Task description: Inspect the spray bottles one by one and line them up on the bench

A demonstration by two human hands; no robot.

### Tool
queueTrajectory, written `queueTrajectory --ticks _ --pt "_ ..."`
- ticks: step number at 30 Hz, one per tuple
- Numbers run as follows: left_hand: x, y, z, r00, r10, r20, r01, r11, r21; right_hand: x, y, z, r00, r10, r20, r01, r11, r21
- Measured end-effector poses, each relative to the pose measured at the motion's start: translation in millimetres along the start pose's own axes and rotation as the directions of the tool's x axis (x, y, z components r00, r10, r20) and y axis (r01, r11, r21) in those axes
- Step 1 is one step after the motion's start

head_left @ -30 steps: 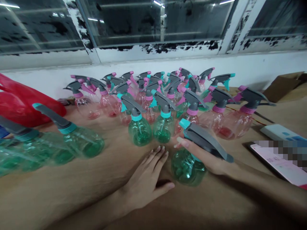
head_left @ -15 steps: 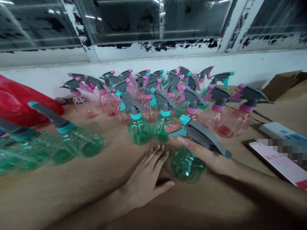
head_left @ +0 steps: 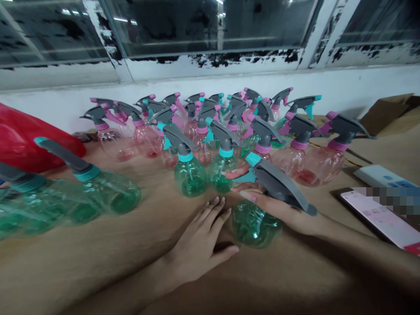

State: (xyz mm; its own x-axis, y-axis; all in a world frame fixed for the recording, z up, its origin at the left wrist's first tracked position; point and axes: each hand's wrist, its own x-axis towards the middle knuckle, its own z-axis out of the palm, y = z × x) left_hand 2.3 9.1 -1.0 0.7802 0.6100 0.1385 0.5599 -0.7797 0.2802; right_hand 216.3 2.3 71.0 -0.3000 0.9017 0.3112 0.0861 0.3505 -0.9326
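My right hand (head_left: 278, 210) is wrapped round the neck of a green spray bottle (head_left: 256, 225) with a grey and turquoise trigger head. That bottle stands upright at the front, its nozzle pointing up and left. My left hand (head_left: 205, 240) lies flat on the wooden table (head_left: 157, 245), fingers stretched forward, just left of the held bottle and apart from it. Beyond my fingertips stand two more green spray bottles, a left one (head_left: 190, 177) and a right one (head_left: 223, 173). My right fingertips partly cover the right one; whether they touch it I cannot tell.
Several pink spray bottles (head_left: 323, 164) and green ones crowd the back along the wall. More green bottles (head_left: 111, 192) stand at left, before a red plastic bag (head_left: 29, 140). At right lie a phone (head_left: 377, 214), a white box (head_left: 387, 177), and an open cardboard box (head_left: 390, 113).
The view has shifted very slightly. Both hands and the held spray bottle keep almost the same places.
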Motion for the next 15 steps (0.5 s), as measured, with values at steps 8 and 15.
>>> queueTrajectory --ticks 8,15 --pt "1 0 0.3 1.0 -0.001 0.019 0.0 0.999 0.032 0 15 -5 1.0 0.029 -0.004 -0.03 0.998 -0.049" --pt "0 -1 1.2 1.0 -0.002 0.03 0.0 0.999 0.053 -1 18 -4 1.0 0.027 0.013 -0.026 0.998 -0.06"
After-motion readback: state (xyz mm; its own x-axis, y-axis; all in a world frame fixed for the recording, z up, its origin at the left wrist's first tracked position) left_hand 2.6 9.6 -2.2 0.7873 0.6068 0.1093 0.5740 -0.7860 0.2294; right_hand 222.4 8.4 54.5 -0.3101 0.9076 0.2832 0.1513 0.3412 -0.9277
